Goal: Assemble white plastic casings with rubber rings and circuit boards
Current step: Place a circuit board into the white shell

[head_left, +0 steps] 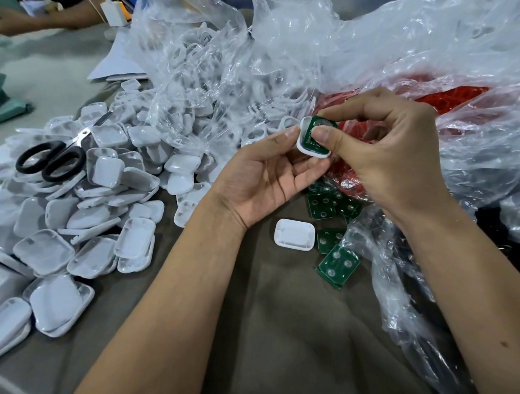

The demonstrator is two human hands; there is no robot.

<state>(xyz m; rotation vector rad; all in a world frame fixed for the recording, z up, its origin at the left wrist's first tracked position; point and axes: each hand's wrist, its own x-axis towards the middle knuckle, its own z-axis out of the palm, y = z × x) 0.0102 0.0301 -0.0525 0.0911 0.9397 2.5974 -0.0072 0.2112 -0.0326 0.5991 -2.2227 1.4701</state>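
My left hand holds a white plastic casing from below, its fingertips curled round the casing's edge. A green circuit board sits in the casing. My right hand pinches the board and casing, thumb pressing on the board, forefinger on its far edge. Another white casing lies on the table below my hands. Several loose green circuit boards lie beside it. Red rubber rings fill a clear bag behind my right hand.
A big heap of white casings covers the table's left side, with black-handled scissors on top. Clear plastic bags of white parts pile up at the back. Crumpled plastic lies right. Another person's arm is at top left.
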